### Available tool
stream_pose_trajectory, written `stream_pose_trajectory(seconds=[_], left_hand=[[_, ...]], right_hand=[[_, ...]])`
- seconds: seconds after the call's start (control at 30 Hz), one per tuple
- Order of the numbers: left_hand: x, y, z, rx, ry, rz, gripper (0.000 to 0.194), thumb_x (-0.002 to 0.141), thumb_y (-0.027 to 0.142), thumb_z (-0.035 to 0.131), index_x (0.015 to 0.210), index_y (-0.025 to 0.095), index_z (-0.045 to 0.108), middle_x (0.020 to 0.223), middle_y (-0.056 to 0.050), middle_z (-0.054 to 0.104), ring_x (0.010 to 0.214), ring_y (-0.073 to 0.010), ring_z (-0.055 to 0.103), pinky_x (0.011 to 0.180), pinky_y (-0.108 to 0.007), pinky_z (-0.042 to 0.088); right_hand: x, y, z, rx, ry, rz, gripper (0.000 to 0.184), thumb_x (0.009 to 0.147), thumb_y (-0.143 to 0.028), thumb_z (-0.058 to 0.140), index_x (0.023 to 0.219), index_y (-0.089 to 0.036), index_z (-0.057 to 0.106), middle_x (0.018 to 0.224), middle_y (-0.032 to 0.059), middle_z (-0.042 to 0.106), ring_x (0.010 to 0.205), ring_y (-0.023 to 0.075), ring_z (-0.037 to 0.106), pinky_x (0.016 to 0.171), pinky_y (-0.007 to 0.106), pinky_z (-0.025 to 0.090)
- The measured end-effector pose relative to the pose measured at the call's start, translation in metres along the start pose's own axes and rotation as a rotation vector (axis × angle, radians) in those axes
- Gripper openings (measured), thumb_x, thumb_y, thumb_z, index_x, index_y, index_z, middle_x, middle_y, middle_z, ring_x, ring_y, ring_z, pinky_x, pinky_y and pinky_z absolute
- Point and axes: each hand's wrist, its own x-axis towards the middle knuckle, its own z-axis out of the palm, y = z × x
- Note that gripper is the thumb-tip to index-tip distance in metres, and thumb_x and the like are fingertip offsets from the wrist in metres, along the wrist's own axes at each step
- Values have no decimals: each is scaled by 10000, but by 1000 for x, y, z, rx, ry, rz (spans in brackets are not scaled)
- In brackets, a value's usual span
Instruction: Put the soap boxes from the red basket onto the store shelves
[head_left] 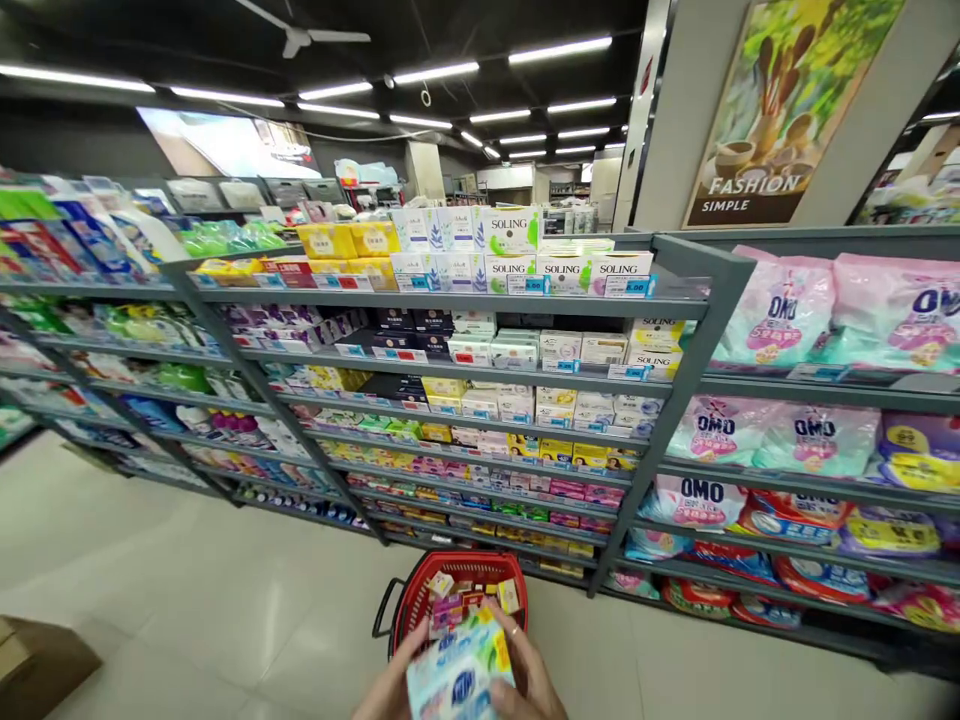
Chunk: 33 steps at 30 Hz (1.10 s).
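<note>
At the bottom of the view I hold a light blue and white printed pack (pixel 461 672) with a yellow and green corner; it looks like a soap multipack, but its lettering is blurred. My left hand (pixel 396 678) is closed on its left side. Around its right side wraps my right hand (pixel 531 668), with the thumb over the front. Just beyond the pack, a red shopping basket (pixel 521 580) stands on the floor with several small boxes inside. The pack and hands hide the near part of the basket.
A grey shelf unit (pixel 450 298) rises behind the basket, stocked with soap boxes (pixel 512 232). Bags of OMO detergent (pixel 784 305) fill the shelves at right. A cardboard box (pixel 45 665) sits on the tiled floor (pixel 247 590) at lower left.
</note>
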Motion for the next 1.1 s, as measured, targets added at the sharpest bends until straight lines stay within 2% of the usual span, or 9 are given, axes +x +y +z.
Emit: stream_pose_trajectory(seconds=[0.07, 0.1, 0.2, 0.3, 0.37, 0.6, 0.77, 0.9, 1.1], left_hand=[[-15, 27, 8, -19, -175, -85, 1015, 806, 944, 409, 1327, 131, 722, 1145, -213, 794, 761, -330, 775, 657, -418, 577], [-20, 41, 10, -19, -245, -60, 1013, 835, 932, 381, 1332, 114, 713, 1119, -217, 797, 685, -283, 753, 599, -366, 544], [-24, 76, 5, 54, -375, 166, 977, 856, 897, 444, 1412, 119, 646, 1198, -224, 775, 950, -348, 770, 746, -399, 580], [-23, 98, -19, 208, -253, 465, 808, 933, 710, 601, 1526, 166, 521, 1292, -202, 746, 1110, -337, 738, 898, -414, 577], [-27, 109, -44, 243, -212, 567, 787, 969, 676, 579, 1583, 203, 438, 1345, -186, 722, 1152, -319, 724, 915, -409, 582], [-57, 133, -159, 220, -224, 670, 727, 966, 646, 611, 1509, 164, 563, 1352, -168, 718, 1165, -306, 709, 904, -368, 601], [-70, 137, -230, 81, -169, 665, 1007, 913, 630, 701, 1677, 154, 250, 1140, -160, 781, 830, -222, 755, 756, -315, 582], [-82, 134, -268, 127, -88, 642, 1003, 920, 651, 668, 1653, 89, 280, 971, -128, 786, 729, -211, 709, 744, -337, 568], [-96, 116, -294, 140, 23, 599, 908, 938, 625, 646, 1603, 83, 348, 959, -111, 760, 744, -205, 677, 774, -355, 556]], right_hand=[[6, -20, 11, -70, 37, -69, 863, 769, -663, 810, 1523, -330, 555, 1455, 94, 672, 1358, 359, 618, 1140, 490, 487], [12, -30, 18, -126, 79, -106, 850, 811, -633, 793, 1550, -319, 516, 1467, 99, 661, 1374, 338, 606, 1148, 469, 486], [39, -50, 47, -260, 219, -158, 867, 830, -675, 760, 1550, -265, 505, 1390, 108, 706, 1273, 304, 667, 1113, 421, 526], [69, -53, 87, -295, 224, -207, 868, 878, -629, 742, 1589, -240, 431, 1401, 102, 703, 1261, 275, 678, 1098, 377, 541], [83, -48, 118, -300, 192, -208, 868, 912, -575, 734, 1625, -249, 361, 1446, 94, 678, 1284, 257, 671, 1097, 350, 540], [111, 5, 213, -396, 174, -178, 874, 905, -543, 758, 1632, -260, 363, 1502, 106, 632, 1313, 265, 653, 1083, 351, 549], [124, 54, 259, -419, 209, -139, 921, 850, -643, 769, 1608, -258, 416, 1493, 138, 632, 1364, 316, 610, 1090, 409, 552], [121, 91, 276, -357, 182, -61, 850, 899, -629, 721, 1609, -271, 418, 1562, 127, 579, 1398, 313, 586, 1086, 420, 558], [111, 132, 283, -316, 207, -32, 787, 949, -566, 693, 1612, -243, 419, 1508, 137, 632, 1269, 297, 663, 830, 346, 618]])
